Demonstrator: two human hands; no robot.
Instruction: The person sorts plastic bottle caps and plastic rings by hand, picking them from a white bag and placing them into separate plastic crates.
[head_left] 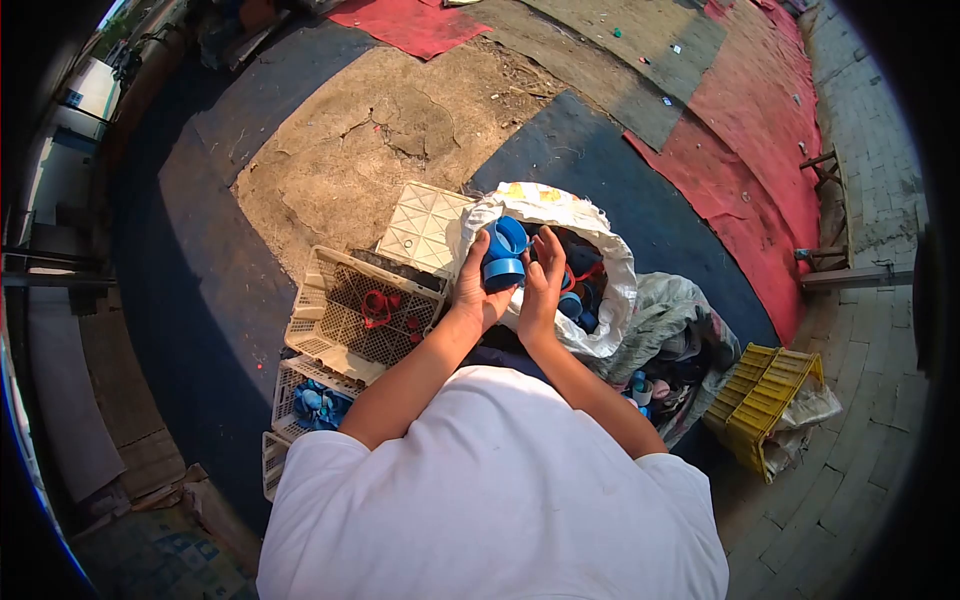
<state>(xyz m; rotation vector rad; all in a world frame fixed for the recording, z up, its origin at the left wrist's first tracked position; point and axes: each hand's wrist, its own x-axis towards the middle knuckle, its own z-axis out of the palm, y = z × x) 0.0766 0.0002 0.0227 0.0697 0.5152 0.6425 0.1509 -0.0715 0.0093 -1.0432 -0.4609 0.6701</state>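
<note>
Head view, from above the shoulders of a person in a white T-shirt: both arms reach forward and meet on a blue plastic pipe fitting (503,257). The left hand (476,288) is curled around its near-left side, thumb up along the wall, holding it firmly. The right hand (541,283) presses on the opposite side with its fingers almost straight, barely closed.

The fitting's long axis runs away from the body, along the fingers. A round open mouth at the far end tips up and slightly to the right. Whether it is one piece or two stacked pieces is hard to say, and the palms cover its lower end.

Directly under and beyond the grip gapes a white woven sack (590,222), with blue and red pieces inside, mostly in shadow. Left of the grip sits a white lattice plastic crate (330,268) holding red pieces. Nearer the body on that side, a second crate with blue pieces (312,403) is partly cut off by the left arm. Right of the grip slumps a grey cloth bag (668,305), and beyond it a yellow plastic crate (765,395).
</note>
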